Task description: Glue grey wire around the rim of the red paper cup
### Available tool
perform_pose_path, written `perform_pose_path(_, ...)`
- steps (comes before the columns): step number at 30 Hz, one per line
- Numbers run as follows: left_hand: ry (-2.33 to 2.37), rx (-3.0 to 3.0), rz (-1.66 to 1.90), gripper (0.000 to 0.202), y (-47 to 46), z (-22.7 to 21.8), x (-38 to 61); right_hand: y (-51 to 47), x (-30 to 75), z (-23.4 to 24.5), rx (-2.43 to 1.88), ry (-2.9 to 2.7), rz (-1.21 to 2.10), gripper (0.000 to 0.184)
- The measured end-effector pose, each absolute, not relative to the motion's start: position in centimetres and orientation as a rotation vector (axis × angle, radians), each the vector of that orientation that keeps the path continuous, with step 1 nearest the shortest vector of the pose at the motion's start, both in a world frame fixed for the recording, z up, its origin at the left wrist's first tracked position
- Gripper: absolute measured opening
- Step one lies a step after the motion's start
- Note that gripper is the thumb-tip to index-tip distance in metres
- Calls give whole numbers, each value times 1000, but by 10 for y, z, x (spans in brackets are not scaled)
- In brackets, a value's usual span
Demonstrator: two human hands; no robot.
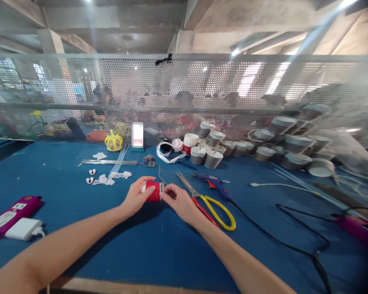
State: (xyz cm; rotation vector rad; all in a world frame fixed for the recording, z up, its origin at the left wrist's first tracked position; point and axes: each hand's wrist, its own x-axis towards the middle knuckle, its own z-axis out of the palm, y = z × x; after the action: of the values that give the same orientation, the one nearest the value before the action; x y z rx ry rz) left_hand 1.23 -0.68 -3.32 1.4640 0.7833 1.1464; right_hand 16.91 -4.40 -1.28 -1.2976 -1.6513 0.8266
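Note:
My left hand (134,197) is wrapped around a small red cup (153,192) lying on its side above the table, its white end to the left. At its right-hand rim, the fingers of my right hand (178,201) are pinched together. A thin grey cord (161,173) runs from a small tangle down to those fingers, which appear to press it against the rim; the exact contact is hidden. Close by my right forearm lie scissors (213,206) with one yellow and one red handle. Beyond them rests a blue glue gun (216,184).
Several grey-white small buckets (213,158) are piled at the back right, before a perforated screen (233,81). A yellow basket-like ornament (113,142), phone (138,135), ribbon roll (177,145) and metal rods (108,162) lie behind. Magenta power strip (15,214) left; black cable (272,237) right.

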Motion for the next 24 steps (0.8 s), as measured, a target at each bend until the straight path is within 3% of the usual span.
perform_pose_path(14,833,1717,1136,28,-10,-30,10,-38,167,-14,-1283,-1375,1028,34)
perform_pose_path(24,840,1816,1100,27,-14,-31,10,-32,173,-24,-1309,-1262,987,41)
